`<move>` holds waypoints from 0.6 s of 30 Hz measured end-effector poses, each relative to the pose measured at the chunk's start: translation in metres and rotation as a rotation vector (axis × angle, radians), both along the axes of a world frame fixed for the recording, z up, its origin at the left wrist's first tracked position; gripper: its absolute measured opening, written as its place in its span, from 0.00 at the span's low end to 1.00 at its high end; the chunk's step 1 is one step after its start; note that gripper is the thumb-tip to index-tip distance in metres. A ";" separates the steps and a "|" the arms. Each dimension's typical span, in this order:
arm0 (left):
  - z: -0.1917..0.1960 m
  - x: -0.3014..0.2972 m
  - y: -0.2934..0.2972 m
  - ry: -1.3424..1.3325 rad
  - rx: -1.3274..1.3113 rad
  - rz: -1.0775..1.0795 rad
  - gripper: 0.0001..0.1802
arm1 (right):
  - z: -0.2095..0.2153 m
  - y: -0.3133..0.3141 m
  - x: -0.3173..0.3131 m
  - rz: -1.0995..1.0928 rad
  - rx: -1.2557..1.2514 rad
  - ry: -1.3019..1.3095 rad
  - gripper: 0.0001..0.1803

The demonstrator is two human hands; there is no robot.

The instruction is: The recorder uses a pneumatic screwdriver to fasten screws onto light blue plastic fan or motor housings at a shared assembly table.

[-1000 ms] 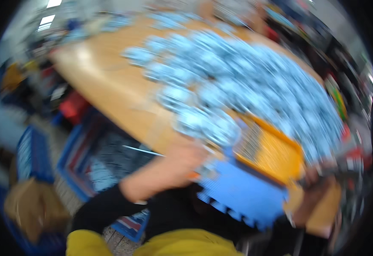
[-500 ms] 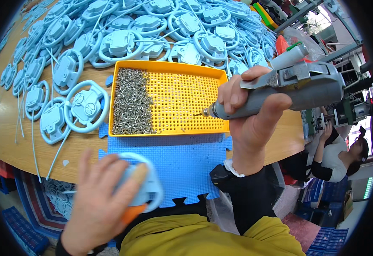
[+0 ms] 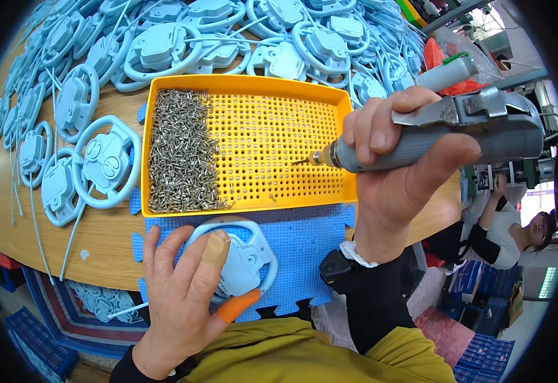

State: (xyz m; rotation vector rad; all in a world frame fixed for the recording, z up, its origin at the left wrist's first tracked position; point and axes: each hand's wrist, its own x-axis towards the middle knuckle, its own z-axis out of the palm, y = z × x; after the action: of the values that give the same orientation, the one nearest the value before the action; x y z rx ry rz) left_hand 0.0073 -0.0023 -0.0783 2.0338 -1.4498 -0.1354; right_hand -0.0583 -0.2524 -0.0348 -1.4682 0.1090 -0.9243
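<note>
The left hand (image 3: 186,281) reaches in from the worktop's near edge, back upward, fingers angled away from the body; thumb and forefinger grip the left and near sides of a pale blue wheel-shaped part (image 3: 244,265). That part is at the blue mat (image 3: 317,255) by the near edge; whether it lies fully flat cannot be told. An orange cover sleeves the thumb and a tan dressing wraps the forefinger. The right hand (image 3: 397,163) is raised nearer the worktop's right edge, fingers closed around a grey power screwdriver (image 3: 496,134), thumb stretched along its near side, the bit (image 3: 301,162) pointing left above a yellow tray (image 3: 250,209).

The tray stands between the held part and a heap of similar wheels (image 3: 157,48) filling the far side of the worktop (image 3: 110,255); more wheels (image 3: 106,159) spread toward the left edge, thin cords trailing. The screwdriver and right hand hide part of the tray's right end. A striped crate (image 3: 81,332) sits below the near left corner, and another person (image 3: 505,236) is beyond the right edge.

Small shiny metal screws (image 3: 180,153) crowd the tray's left end; the rest is a perforated grid. The mat is textured, with notched edges; the worktop shows wood grain.
</note>
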 end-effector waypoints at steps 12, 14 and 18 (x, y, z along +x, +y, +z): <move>0.014 0.009 -0.015 0.003 -0.045 0.015 0.50 | 0.003 0.001 0.013 0.078 0.065 -0.139 0.22; 0.020 0.009 -0.005 0.042 -0.098 0.072 0.47 | 0.009 0.012 0.021 0.069 0.169 -0.148 0.10; 0.018 -0.004 0.008 0.003 -0.110 0.065 0.45 | 0.002 0.020 0.006 0.019 0.242 -0.118 0.11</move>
State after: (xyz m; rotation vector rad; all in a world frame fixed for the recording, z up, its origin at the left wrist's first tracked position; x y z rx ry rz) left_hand 0.0032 0.0054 -0.0603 1.9882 -1.3577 -0.0309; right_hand -0.0528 -0.2326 -0.0329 -1.1877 0.1157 -0.9454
